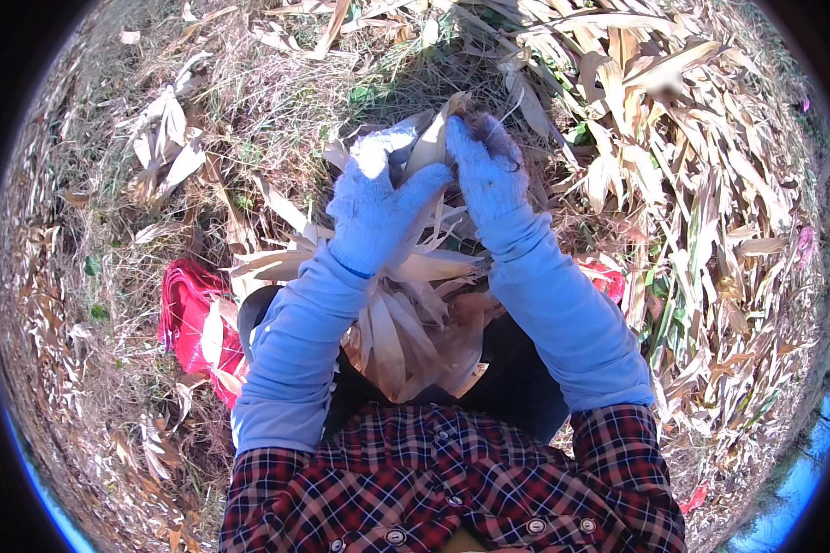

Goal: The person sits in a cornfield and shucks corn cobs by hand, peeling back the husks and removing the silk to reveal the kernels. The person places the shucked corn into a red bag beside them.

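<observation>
Before me, both hands wear white knitted work gloves and meet around dry corn husk. A pale, upright husk leaf [429,146] stands between them, its tip curling to the right. My left hand [377,200] grips the husk from the left, its thumb stretched across towards the other hand. On the right side, the fingers of my right hand [491,169] press against the same husk, with a brown, fibrous tuft [499,135] at the fingertips. Whether an ear sits inside is hidden by the gloves. Loose corn husks [404,332] lie below, between my knees.
A folded red mesh sack [197,325] lies by my left knee; more red material [603,278] shows beside the right one. Dry corn stalks and leaves [705,200] are heaped at right. Dry grass [249,104] covers the ground ahead.
</observation>
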Action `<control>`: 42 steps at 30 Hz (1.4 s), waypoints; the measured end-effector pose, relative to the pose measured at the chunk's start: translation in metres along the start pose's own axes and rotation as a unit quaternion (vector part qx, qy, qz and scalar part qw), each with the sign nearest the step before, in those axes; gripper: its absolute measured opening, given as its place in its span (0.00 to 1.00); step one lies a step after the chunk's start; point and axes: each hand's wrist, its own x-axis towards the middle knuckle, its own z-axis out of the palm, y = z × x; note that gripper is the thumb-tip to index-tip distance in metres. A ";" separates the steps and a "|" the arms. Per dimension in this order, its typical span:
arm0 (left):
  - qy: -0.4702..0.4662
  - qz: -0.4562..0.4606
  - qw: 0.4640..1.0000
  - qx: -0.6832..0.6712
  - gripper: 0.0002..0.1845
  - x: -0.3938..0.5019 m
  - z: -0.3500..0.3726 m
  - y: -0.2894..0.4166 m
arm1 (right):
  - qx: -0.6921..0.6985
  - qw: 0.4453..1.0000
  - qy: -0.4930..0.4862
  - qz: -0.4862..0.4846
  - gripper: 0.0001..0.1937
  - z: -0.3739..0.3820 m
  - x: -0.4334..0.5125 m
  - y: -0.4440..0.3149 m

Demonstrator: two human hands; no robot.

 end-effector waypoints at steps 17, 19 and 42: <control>0.050 0.212 0.956 0.196 0.13 0.006 -0.007 -0.021 | -0.024 0.988 -0.081 -0.129 0.05 -0.004 -0.003 0.015; 0.039 0.183 0.966 0.180 0.12 0.003 -0.005 -0.011 | -0.066 0.987 -0.076 -0.122 0.06 -0.004 -0.004 0.014; 0.079 0.169 0.960 0.208 0.09 0.010 -0.013 -0.034 | -0.028 0.985 -0.122 -0.117 0.13 -0.003 -0.011 0.006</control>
